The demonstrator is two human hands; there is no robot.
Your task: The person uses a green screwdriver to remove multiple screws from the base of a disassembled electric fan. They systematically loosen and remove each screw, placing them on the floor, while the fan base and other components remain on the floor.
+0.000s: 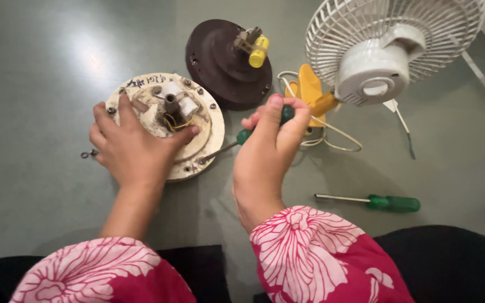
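Firmly, right hand (270, 147) around screwdriver (237, 140)

The motor housing (197, 143) is worn, scuffed cream-painted metal. The screwdriver (265, 124) has a glossy green plastic handle. The fan grille (355, 22) is smooth white plastic, the floor (40, 62) matt grey.

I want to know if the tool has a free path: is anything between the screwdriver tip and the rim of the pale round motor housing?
Nothing visible: the screwdriver in the right hand runs straight to the housing rim. The left hand rests on top, beside that spot.
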